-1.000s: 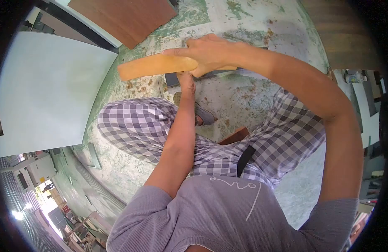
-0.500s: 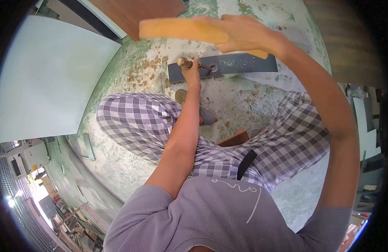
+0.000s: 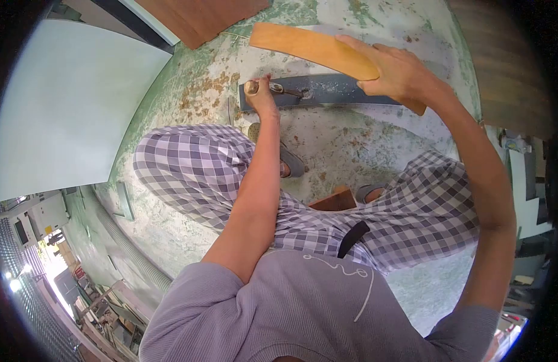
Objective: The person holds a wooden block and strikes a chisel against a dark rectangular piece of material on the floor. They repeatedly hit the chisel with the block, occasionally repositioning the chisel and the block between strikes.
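A chisel [image 3: 251, 87] with a pale wooden handle is wrapped in the fingers of my left hand [image 3: 264, 101]. It leans far over, its butt to the left and its metal tip at a rough, chipped spot on a long dark board [image 3: 345, 84] lying on the floor. My right hand [image 3: 399, 71] is closed around a flat orange-brown wooden slat [image 3: 312, 48], raised above the board's right part. The slat's far end points up and left, past the chisel, without touching it. Pale chips and dust are scattered over the board around the chipped spot.
A large pale panel [image 3: 79, 102] stands at left, with a reddish-brown panel [image 3: 200, 18] behind it. A brown wooden block [image 3: 334, 201] lies between my legs. A ribbed hose [image 3: 125, 241] runs along the floor at lower left. Shavings dot the stained floor.
The wooden slat and my right hand have moved right and slightly down, and the slat now slopes more. My left hand has shifted left, tipping the chisel lower towards the board.
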